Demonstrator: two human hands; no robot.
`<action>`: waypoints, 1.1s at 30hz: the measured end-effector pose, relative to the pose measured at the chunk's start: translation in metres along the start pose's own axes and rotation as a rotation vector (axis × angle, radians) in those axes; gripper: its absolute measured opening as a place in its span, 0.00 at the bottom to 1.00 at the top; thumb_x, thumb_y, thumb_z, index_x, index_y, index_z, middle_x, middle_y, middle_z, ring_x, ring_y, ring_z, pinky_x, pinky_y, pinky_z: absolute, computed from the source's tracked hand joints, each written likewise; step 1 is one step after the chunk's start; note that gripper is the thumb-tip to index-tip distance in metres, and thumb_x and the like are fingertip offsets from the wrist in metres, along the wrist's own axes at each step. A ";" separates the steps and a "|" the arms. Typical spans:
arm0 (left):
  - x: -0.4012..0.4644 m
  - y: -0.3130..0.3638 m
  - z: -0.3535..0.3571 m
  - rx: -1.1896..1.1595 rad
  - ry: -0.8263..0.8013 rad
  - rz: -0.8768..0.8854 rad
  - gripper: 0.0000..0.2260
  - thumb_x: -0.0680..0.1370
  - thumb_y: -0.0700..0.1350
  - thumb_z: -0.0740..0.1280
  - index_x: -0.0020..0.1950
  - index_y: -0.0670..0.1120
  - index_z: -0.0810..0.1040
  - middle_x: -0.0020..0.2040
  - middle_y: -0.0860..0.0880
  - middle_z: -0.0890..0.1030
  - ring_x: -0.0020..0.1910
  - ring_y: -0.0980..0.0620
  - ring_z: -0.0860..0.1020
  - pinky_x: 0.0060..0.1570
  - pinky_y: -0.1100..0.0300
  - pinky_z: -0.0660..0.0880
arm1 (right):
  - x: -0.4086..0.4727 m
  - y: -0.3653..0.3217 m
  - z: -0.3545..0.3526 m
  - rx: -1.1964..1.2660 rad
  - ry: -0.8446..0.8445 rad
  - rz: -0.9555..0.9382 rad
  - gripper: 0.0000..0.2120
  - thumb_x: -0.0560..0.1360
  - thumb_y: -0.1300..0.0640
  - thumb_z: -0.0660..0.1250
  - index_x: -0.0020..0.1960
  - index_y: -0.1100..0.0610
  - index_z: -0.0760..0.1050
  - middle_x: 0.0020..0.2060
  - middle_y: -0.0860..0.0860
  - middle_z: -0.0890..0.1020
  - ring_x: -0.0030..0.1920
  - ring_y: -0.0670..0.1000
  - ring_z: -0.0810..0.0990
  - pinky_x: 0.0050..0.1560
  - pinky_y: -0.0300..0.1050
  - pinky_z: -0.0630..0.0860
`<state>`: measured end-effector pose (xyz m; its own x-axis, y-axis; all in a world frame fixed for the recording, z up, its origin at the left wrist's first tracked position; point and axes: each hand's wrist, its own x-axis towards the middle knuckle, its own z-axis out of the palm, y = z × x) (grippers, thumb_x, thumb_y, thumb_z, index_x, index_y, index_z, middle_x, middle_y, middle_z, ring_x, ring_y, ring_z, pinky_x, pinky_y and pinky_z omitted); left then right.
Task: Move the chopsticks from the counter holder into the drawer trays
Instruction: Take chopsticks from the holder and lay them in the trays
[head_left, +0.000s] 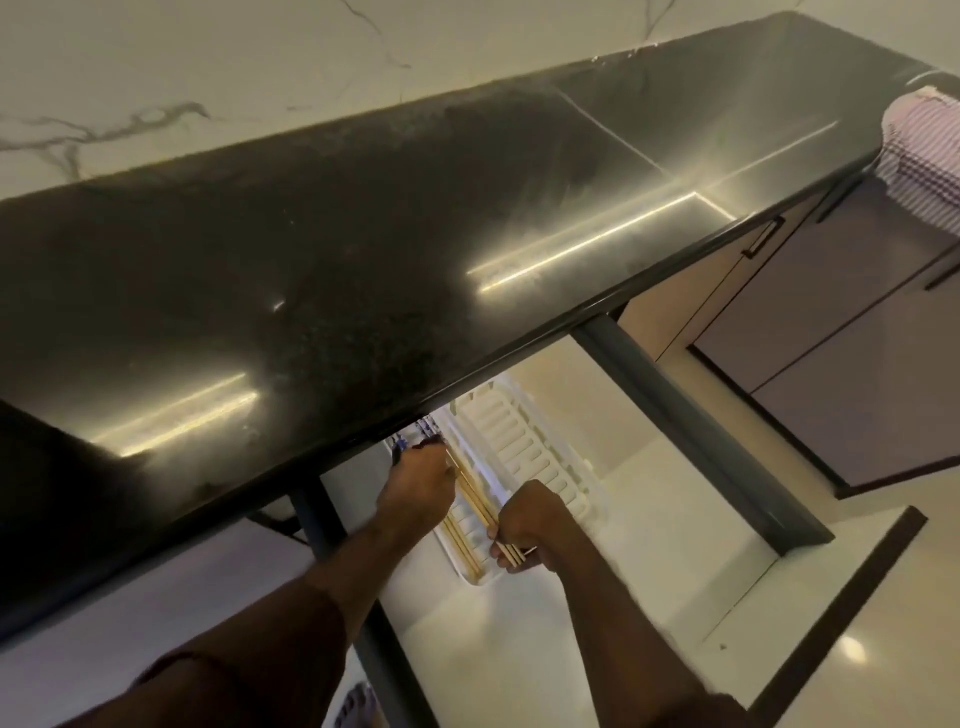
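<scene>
A drawer stands pulled out below the black counter (363, 249); its dark grey side walls (691, 431) frame white ribbed trays (530, 447). A bundle of pale wooden chopsticks (475, 496) lies lengthwise over the left tray. My left hand (415, 488) grips the far end of the bundle, just under the counter edge. My right hand (530, 525) is closed around the near end. Another chopstick or two (460, 545) lie in the tray beneath. No counter holder is in view.
The counter's front edge overhangs the back of the drawer and hides that part. A checked cloth (924, 150) hangs at the right over brown cabinet doors (857, 364) with dark handles. Pale glossy floor (623, 649) lies below.
</scene>
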<state>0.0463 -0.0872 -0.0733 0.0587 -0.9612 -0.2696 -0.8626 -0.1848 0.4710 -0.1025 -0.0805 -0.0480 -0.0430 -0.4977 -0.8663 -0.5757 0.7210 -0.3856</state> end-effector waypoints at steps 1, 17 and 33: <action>0.002 -0.004 0.005 0.068 -0.057 0.032 0.09 0.80 0.44 0.62 0.54 0.41 0.78 0.49 0.44 0.82 0.47 0.47 0.81 0.48 0.56 0.79 | 0.006 -0.003 0.004 -0.021 0.016 -0.007 0.05 0.75 0.64 0.66 0.46 0.67 0.77 0.31 0.58 0.82 0.26 0.53 0.80 0.30 0.45 0.80; 0.021 -0.029 0.043 0.865 -0.414 0.147 0.34 0.79 0.48 0.60 0.79 0.44 0.45 0.79 0.39 0.45 0.78 0.41 0.41 0.67 0.34 0.29 | 0.034 0.002 0.050 -0.504 0.302 -0.173 0.17 0.73 0.57 0.71 0.60 0.59 0.74 0.55 0.55 0.81 0.56 0.56 0.80 0.52 0.44 0.75; -0.009 -0.010 0.002 0.343 -0.204 0.243 0.18 0.81 0.47 0.60 0.70 0.44 0.70 0.67 0.44 0.77 0.68 0.47 0.73 0.68 0.51 0.66 | -0.032 -0.008 0.016 -0.357 0.398 -0.339 0.14 0.76 0.57 0.68 0.61 0.53 0.76 0.57 0.53 0.80 0.49 0.52 0.78 0.50 0.42 0.74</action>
<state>0.0533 -0.0767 -0.0769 -0.2359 -0.9019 -0.3617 -0.9574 0.1520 0.2453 -0.0833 -0.0628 -0.0226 -0.0709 -0.8611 -0.5035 -0.8447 0.3203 -0.4288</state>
